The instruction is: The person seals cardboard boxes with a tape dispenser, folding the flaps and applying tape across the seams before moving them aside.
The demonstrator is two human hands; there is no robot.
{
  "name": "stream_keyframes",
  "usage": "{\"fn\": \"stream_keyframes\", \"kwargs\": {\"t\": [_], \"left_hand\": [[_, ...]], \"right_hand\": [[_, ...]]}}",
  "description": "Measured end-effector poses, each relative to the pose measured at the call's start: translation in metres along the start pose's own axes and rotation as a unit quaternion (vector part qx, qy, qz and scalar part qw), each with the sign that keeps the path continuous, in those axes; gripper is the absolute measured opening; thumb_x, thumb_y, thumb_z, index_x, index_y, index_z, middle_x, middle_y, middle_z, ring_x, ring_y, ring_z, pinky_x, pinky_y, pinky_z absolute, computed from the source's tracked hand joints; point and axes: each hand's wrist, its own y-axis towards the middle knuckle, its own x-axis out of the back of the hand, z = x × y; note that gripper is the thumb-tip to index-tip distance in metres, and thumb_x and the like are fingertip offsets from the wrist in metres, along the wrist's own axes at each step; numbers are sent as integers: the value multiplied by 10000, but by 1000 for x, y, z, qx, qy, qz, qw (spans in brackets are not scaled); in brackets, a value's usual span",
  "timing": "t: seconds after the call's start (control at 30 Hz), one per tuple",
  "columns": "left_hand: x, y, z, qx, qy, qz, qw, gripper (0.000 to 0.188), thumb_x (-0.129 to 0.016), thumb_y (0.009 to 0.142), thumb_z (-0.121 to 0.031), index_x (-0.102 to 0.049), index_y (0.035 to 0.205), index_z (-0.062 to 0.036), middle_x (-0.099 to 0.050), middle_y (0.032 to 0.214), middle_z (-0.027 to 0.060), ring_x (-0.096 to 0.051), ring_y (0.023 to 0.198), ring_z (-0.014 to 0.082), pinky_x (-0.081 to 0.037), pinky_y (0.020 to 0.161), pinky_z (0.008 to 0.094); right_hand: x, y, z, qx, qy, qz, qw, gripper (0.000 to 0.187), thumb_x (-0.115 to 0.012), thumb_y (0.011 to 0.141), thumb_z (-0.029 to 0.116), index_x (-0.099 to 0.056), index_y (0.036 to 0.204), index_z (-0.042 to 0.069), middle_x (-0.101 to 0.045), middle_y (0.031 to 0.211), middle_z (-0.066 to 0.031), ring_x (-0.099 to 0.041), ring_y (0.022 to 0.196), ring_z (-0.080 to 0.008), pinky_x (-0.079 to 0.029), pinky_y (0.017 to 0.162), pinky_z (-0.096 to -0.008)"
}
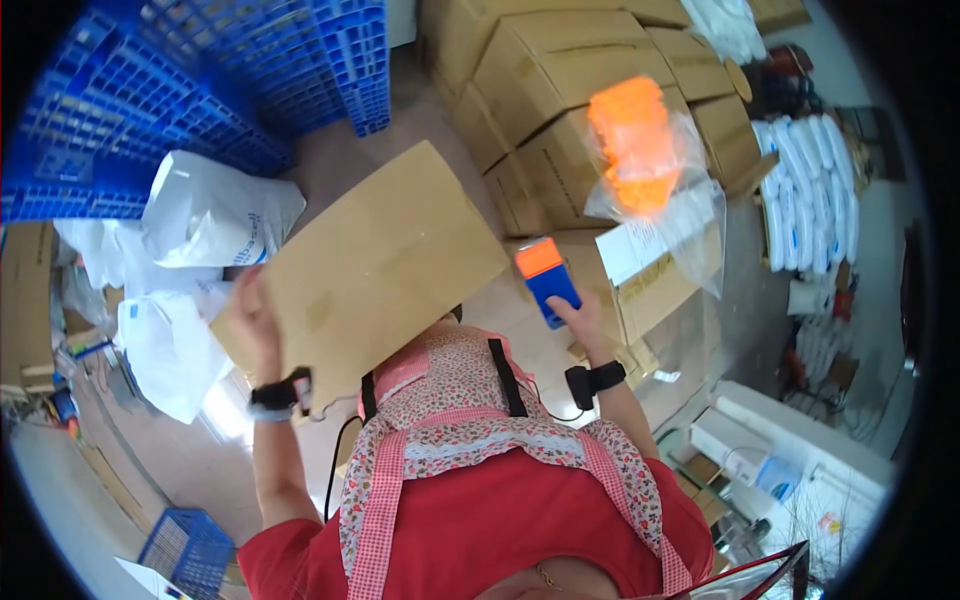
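Note:
A broad piece of plain brown cardboard [385,265] stretches in front of me, tilted; whether it is a flat sheet or the face of a carton I cannot tell. My left hand [252,325], slightly blurred, grips its left edge. On the other side, my right hand [582,318] is closed around a flat, rectangular blue and orange object [543,282], orange end pointing away from me. Just beyond that hand, a clear bag of bright orange pieces [635,145] rests on cartons, beside a white printed sheet [632,250].
Stacked brown cartons [570,60] fill the far middle and right. Blue plastic pallets [210,80] stand far left, with white sacks [205,215] before them. A blue crate [190,550] sits lower left. White packs [812,190] are piled far right, above a white shelf unit [800,450].

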Motion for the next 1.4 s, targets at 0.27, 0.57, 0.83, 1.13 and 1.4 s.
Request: {"fn": "stream_keyframes", "kwargs": {"t": [0.27,0.57,0.83,1.13,1.4], "left_hand": [[-191,-73,-153,220,-328,569,721,276,-597,902,-207,-634,1084,-4,-662,956,59,-608,882,143,-474,843,285],[-227,12,-126,12,-312,442,841,145,-586,865,-90,-678,892,19,-663,800,35,-599,750,99,-475,699,245],[-293,181,-74,29,-98,357,929,189,-622,866,-148,-684,872,30,-664,738,53,-621,674,126,-491,665,246],[-327,194,-37,53,-7,420,906,219,-647,847,-209,-694,895,0,-680,776,79,-645,747,133,-492,719,255],[-319,175,-40,-50,176,257,949,319,-668,820,-337,-704,920,-37,-692,824,115,-660,807,187,-484,768,282]], "right_hand": [[-9,-47,24,167,55,124,977,368,-741,757,294,-660,975,9,-654,745,-94,-618,668,-147,-495,647,-294],[10,-48,-8,36,122,151,980,349,-730,769,266,-659,990,5,-673,775,-82,-628,705,-115,-506,663,-283],[10,-14,-17,-26,117,122,985,309,-719,772,218,-663,962,-20,-669,740,-76,-616,665,-103,-501,631,-267],[-3,8,-28,-86,147,131,977,315,-710,779,197,-661,986,-35,-657,769,-29,-585,686,-76,-488,630,-248],[40,-50,-75,-177,138,105,969,323,-714,784,207,-663,1000,-27,-657,765,-23,-581,683,-75,-488,634,-245]]}}
